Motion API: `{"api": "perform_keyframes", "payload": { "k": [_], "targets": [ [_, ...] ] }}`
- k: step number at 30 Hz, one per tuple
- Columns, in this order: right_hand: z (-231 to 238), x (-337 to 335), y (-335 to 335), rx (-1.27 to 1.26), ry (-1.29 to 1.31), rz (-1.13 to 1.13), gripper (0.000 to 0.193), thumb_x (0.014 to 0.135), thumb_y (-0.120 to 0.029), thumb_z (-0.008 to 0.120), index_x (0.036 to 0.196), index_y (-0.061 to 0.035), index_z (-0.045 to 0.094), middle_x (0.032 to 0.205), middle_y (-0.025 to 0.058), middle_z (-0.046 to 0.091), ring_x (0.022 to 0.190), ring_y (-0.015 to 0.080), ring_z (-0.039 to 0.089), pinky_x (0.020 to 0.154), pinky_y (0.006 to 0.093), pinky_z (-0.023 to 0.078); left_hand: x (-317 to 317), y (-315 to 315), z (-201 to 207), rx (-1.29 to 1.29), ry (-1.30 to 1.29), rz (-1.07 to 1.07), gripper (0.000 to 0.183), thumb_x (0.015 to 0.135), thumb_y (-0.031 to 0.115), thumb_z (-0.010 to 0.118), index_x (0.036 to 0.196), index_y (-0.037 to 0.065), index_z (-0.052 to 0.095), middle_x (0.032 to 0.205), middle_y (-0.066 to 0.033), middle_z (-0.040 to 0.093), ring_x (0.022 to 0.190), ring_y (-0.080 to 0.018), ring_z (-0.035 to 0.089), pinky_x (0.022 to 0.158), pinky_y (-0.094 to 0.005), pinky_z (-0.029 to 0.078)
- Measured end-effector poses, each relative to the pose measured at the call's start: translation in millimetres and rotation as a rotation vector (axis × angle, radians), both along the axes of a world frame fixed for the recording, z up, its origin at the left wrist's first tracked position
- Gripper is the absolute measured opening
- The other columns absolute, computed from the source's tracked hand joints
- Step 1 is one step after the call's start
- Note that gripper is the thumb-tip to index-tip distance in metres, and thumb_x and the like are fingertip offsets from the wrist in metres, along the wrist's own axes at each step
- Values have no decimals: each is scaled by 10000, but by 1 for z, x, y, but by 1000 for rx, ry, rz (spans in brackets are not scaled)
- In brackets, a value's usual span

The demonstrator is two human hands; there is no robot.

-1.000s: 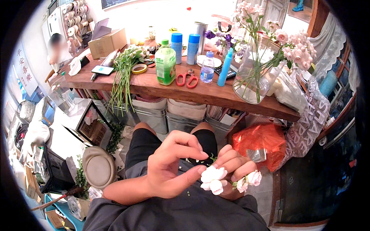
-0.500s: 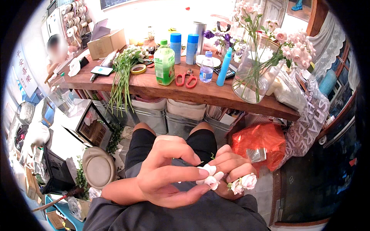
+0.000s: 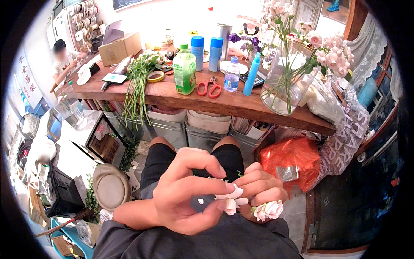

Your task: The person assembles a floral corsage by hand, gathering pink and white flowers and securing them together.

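Over my lap, my left hand point(image 3: 185, 190) brings its thumb and a finger together on a pale pink rose point(image 3: 231, 206), its other fingers curved above. White petals stick out around that bloom. My right hand point(image 3: 261, 187) is closed right beside it, fingers curled in. Below its knuckles, a cluster of small pale pink roses point(image 3: 268, 210) pokes out; the stems are hidden inside the hand. A small white piece, like a petal point(image 3: 200, 201), shows against my dark shirt near my left hand's fingers.
Ahead stands a wooden table point(image 3: 172, 100) with cut green stems point(image 3: 137, 93), red scissors point(image 3: 208, 88), a green bottle point(image 3: 184, 71) and a glass vase of pink flowers point(image 3: 282, 93). A red plastic bag point(image 3: 289, 155) lies at right, a round stool point(image 3: 111, 187) at left. A person point(image 3: 64, 64) sits far left.
My left hand's fingers and the rose they pinch have shifted slightly, the bloom a little left. The cluster in my right hand has tilted a bit. The far person has raised their head.
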State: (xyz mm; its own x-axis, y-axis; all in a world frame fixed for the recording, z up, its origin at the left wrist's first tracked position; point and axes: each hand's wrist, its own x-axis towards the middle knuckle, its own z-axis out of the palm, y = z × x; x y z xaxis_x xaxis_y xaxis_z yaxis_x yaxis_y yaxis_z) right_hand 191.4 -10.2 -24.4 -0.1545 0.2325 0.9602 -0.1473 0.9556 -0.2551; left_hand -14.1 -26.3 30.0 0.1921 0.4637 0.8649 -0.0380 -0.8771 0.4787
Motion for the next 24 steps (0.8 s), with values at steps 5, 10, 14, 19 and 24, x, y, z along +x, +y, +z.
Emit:
{"api": "perform_keyframes", "payload": {
  "k": [5,10,14,19,24],
  "targets": [
    [6,2,-1,15,-38,-1,363,808,-15,871,932,-101,541,909,121,790,849,281,774,616,361,481,0,2,3,-53,16,-23,338,702,9,805,1036,50,780,1069,-129,643,918,-239,619,773,-318,493],
    [7,1,2,25,-30,41,338,828,-14,857,928,-97,545,908,126,792,840,279,772,616,363,484,-2,4,-1,28,5,58,329,688,16,799,1014,55,786,1063,-115,645,888,-246,612,779,-343,483],
    [4,2,2,14,-20,52,334,828,-3,852,933,-90,546,937,140,791,857,287,767,616,369,484,-2,3,0,169,57,137,376,648,13,778,1016,90,800,1056,-87,640,871,-227,594,747,-360,437],
    [3,0,2,-13,0,95,335,822,10,851,935,-83,550,957,146,789,876,294,762,622,372,486,-3,4,-3,212,52,115,408,629,8,760,1021,113,807,1065,-75,638,833,-224,575,744,-349,410],
    [3,0,3,-22,-5,138,334,823,-3,858,938,-82,554,938,152,785,856,298,761,628,372,491,-6,6,-7,142,55,77,415,631,9,756,1034,99,798,1088,-101,643,884,-244,582,799,-362,435]
  ]
}}
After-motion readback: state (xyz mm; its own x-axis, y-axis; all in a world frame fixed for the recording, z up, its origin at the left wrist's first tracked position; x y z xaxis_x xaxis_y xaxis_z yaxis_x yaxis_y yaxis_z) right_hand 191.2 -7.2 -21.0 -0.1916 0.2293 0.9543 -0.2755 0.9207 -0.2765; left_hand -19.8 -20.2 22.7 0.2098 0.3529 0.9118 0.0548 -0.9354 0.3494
